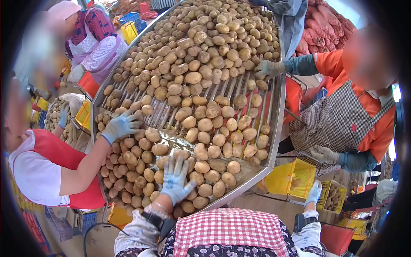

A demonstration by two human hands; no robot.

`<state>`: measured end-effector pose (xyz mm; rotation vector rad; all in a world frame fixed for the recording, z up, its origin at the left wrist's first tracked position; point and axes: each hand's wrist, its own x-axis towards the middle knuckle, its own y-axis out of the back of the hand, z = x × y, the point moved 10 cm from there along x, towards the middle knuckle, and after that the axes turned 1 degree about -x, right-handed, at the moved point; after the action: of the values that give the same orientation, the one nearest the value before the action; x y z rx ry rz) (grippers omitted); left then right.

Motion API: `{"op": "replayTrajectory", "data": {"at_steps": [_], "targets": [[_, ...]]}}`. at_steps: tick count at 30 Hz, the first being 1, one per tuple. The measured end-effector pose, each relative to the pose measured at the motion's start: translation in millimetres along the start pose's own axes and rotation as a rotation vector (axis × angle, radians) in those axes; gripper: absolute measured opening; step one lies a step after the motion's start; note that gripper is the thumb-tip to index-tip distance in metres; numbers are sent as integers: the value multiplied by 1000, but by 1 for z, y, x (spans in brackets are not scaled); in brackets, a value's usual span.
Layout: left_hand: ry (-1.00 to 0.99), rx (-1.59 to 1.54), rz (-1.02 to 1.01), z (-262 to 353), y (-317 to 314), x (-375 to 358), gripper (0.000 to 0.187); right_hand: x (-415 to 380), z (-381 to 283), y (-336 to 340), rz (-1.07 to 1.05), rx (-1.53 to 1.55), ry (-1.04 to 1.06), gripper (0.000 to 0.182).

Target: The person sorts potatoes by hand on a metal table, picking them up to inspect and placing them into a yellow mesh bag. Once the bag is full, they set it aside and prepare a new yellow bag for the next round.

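Observation:
My left hand, in a white and blue glove, lies with fingers spread on the potatoes at the near end of the metal sorting table. My right hand, also gloved, is off to the right beside a yellow basket. Its fingers look stretched out, and no object shows in them. One potato shows in that basket. Over my front is a red checked apron.
A co-worker's gloved hand rests on the potatoes at left. Another person's gloved hand touches the pile at right; their other hand hangs near a basket. A yellow crate of potatoes stands at right. Red sacks are stacked behind.

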<state>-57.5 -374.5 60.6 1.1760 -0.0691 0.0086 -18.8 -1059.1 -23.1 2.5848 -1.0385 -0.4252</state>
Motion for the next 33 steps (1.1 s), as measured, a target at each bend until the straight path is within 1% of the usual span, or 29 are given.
{"op": "replayTrajectory", "data": {"at_steps": [1,2,4,5,7,8,9,11,12,14,15,17,18,19,20,21,22,23,24,25,27,28,29,30,31,32,33], "targets": [[-19,-19,-78,8,-4,-14,78,-7,-23,-8,6,-152,272,41],[-8,-18,-76,4,-6,-20,78,-56,-81,-50,-102,-294,446,29],[16,213,-65,-10,-6,-30,79,-127,-150,-134,-305,-379,741,25],[33,216,-57,-12,-7,-27,79,-160,-180,-179,-440,-477,757,27],[172,154,73,-24,5,-15,78,-229,-238,-245,-648,-305,1042,27],[190,146,99,-27,5,-14,77,-257,-257,-275,-724,-352,1105,29],[210,146,107,-31,7,-19,77,-278,-271,-301,-804,-398,1167,31],[299,176,184,-46,21,-32,76,-294,-263,-364,-933,-656,1298,44],[337,184,178,-54,24,-45,75,-297,-265,-385,-951,-646,1313,44],[372,190,178,-55,30,-71,75,-287,-232,-431,-978,-1224,1213,51],[385,189,171,-55,30,-82,74,-293,-239,-443,-993,-1221,1226,51],[401,157,161,-42,26,-92,74,-289,-233,-453,-959,-1463,1150,55],[303,101,119,-23,22,-87,74,-293,-234,-450,-969,-1467,1158,55],[200,44,82,-5,16,-81,74,-297,-243,-447,-995,-1373,1180,50],[190,60,35,-2,0,-78,72,-297,-250,-444,-1014,-1279,1197,45],[187,53,37,-6,-3,-76,72,-290,-248,-441,-1008,-1286,1196,45],[245,42,77,-15,-2,-76,70,-276,-248,-433,-1142,-826,883,37],[298,31,113,-24,-2,-76,69,-256,-243,-423,-1197,-367,556,30],[390,47,59,-30,7,-69,71,-241,-244,-412,-1224,51,395,29],[386,176,109,-36,8,-66,74,-238,-244,-391,-1232,255,151,32],[389,137,187,-41,8,-57,73,-223,-209,-373,-1457,617,-366,32],[303,94,181,-23,16,-39,73,-222,-202,-365,-1342,689,-526,30],[221,48,172,-2,22,-19,73,-228,-203,-358,-1319,692,-533,30],[36,75,156,24,18,1,80,-229,-199,-352,-1143,760,-657,27],[29,69,145,24,16,20,80,-228,-191,-347,-965,822,-773,25],[43,67,93,21,10,38,84,-228,-185,-347,-955,889,-802,22],[58,57,34,18,0,55,88,-217,-176,-345,-932,879,-811,22]]}}
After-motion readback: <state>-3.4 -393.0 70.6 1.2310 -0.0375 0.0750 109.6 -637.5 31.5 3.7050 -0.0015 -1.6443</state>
